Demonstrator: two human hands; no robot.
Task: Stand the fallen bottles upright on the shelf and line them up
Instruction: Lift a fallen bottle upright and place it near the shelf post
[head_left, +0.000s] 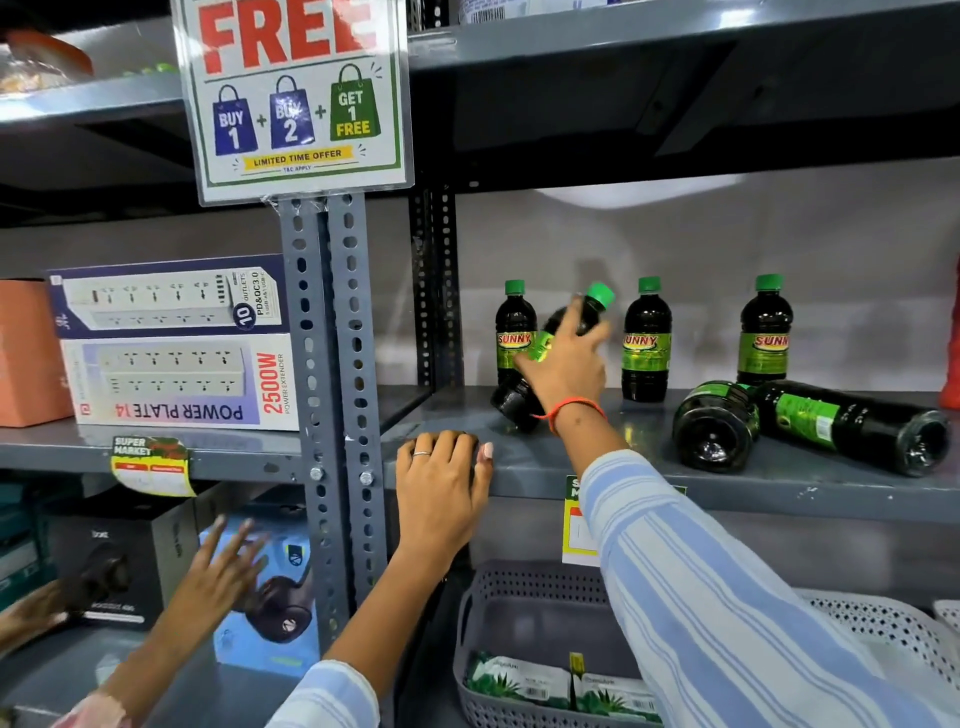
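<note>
On the grey metal shelf (649, 467) stand three dark bottles with green caps and "SUNNY" labels: one at the left (511, 322), one in the middle (645, 343) and one at the right (764, 332). My right hand (569, 364) grips a fourth bottle (597, 301), tilted with its cap up to the right and its base near the shelf. Two more bottles lie on their sides at the right, one with its base facing me (714, 426) and one longer across (852, 423). My left hand (441, 483) rests on the shelf's front edge, holding nothing.
A perforated grey upright (332, 415) divides the shelving. Power strip boxes (176, 343) sit on the left shelf. A "FREE" offer sign (296, 98) hangs above. Below are a grey basket (530, 649) with packets, and another person's hand (218, 566) near headphone boxes.
</note>
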